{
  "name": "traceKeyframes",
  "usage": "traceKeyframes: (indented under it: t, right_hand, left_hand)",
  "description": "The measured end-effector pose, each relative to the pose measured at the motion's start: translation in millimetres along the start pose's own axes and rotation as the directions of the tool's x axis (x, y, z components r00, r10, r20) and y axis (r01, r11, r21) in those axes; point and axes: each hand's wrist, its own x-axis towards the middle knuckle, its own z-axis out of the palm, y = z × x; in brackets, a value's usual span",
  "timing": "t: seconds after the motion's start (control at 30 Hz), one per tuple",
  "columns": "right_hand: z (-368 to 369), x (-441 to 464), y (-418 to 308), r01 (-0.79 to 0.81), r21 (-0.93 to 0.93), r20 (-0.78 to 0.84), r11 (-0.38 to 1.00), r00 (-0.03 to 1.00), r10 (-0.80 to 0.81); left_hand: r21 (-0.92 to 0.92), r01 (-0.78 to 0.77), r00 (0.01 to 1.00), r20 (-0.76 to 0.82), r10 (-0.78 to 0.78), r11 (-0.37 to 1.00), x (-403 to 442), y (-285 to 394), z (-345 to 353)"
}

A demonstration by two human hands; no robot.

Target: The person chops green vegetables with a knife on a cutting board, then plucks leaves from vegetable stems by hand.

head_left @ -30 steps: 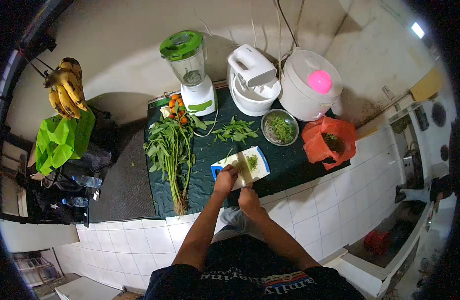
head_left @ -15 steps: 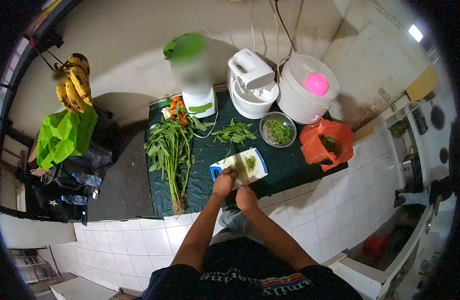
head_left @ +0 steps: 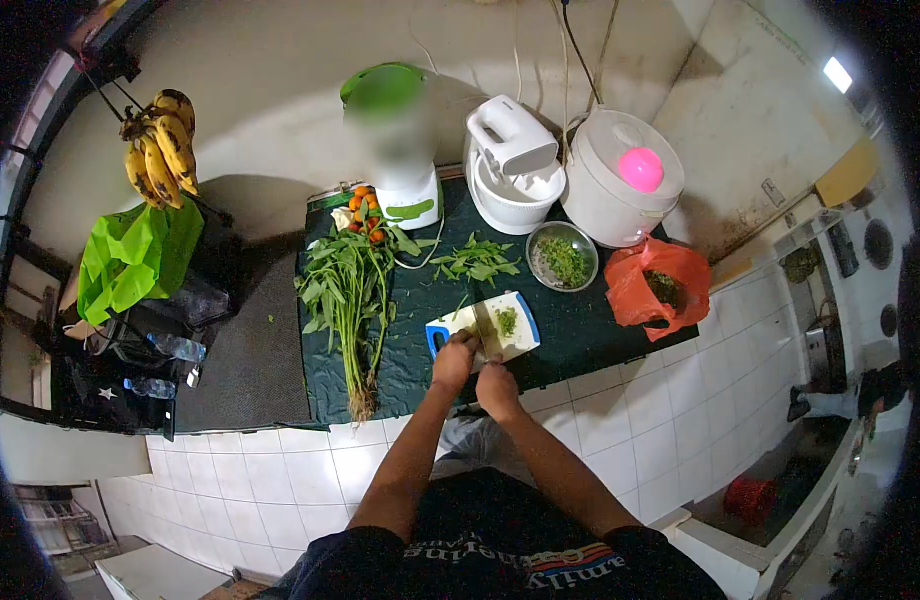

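Head view: your cutting board (head_left: 524, 336) lies on the worktop (head_left: 580, 342), beneath both hands.
Knife (head_left: 482, 318): one, its blade across the board's middle, handle end in your right grip.
Chopped greens (head_left: 507, 321): one small heap on the board, right of the blade, near both grips.
Right hand (head_left: 498, 389): grip closed round the knife, at the board's near edge.
Left hand (head_left: 455, 358): fingers curled down over the board's left part; you cannot tell what they pinch.
Forearms: two, reaching forward, converging on the board.
Leafy bundle (head_left: 346, 275): one, left of the board.
Bowl (head_left: 562, 256): one, beyond the board's right end.
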Motion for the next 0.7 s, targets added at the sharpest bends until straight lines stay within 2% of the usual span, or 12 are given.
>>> traceKeyframes:
  t: [0.03, 0.07, 0.1, 0.17, 0.23, 0.3, 0.37, 0.47, 0.57, 0.7]
  right_hand:
    - [-11, 6, -7, 0.047, -0.017, 0.022, 0.999, 0.999, -0.046]
    - [-19, 9, -16, -0.091, 0.026, 0.023, 0.996, 0.996, 0.090]
    - [-18, 10, -14, -0.092, 0.027, 0.022, 0.995, 0.996, 0.092]
    - [-17, 11, -7, -0.023, 0.008, 0.105, 1.000, 0.994, 0.022]
    - [-25, -7, -17, -0.013, 0.004, 0.077, 1.000, 0.997, 0.013]
    - [-22, -15, -18, 0.003, 0.000, 0.046, 1.000, 0.999, -0.003]
    - [6, -8, 5, 0.008, -0.108, 0.164, 0.994, 0.986, 0.010]
    - [-10, 2, -4, -0.014, -0.041, 0.114, 0.999, 0.993, 0.019]
    - [-29, 9, -14, -0.013, 0.007, 0.135, 1.000, 0.991, 0.012]
    - [-29, 0, -13, 0.006, -0.005, 0.107, 1.000, 0.994, -0.005]
  left_hand:
    - [0.021, -0.012, 1.000, -0.004, 0.012, 1.000, 0, 0, 0]
    - [0.022, -0.015, 1.000, -0.004, 0.015, 1.000, 0, 0, 0]
    - [0.050, -0.021, 1.000, 0.000, 0.021, 0.999, -1, 0, 0]
    - [0.077, -0.024, 1.000, 0.007, 0.023, 0.997, -3, 0, 3]
    - [0.033, -0.014, 0.999, -0.029, 0.015, 0.999, -3, 2, 2]
    - [0.002, 0.023, 1.000, 0.001, -0.023, 1.000, -2, 5, -1]
    - [-0.026, 0.061, 0.998, 0.034, -0.060, 0.998, -2, 8, -4]
    - [0.001, 0.072, 0.997, 0.018, -0.072, 0.997, 0, 8, -5]
    - [-0.004, 0.065, 0.998, 0.020, -0.065, 0.998, -1, 4, 0]
    - [-0.051, 0.095, 0.995, -0.031, -0.096, 0.994, -1, 6, 3]
